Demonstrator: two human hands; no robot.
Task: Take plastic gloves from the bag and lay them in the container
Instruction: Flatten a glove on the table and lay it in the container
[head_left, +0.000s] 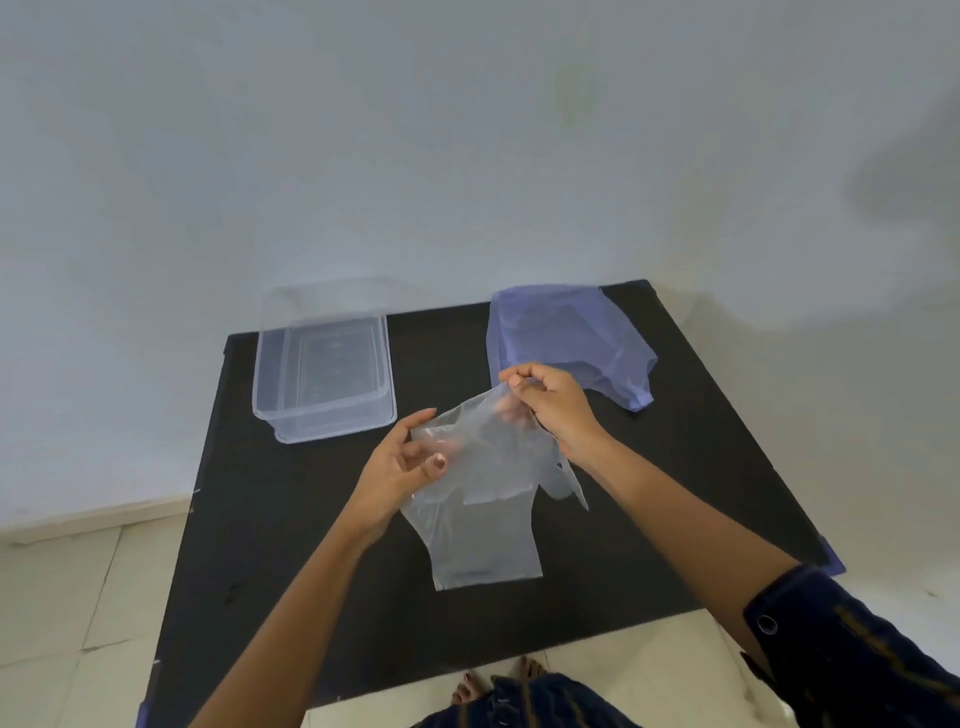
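Both hands hold a clear plastic glove up over the black bench. The left hand and right hand each have fingers pinched on its top edge. I think the next move is to carry it left and lay it flat in the clear container. The blue bag hides any gloves inside
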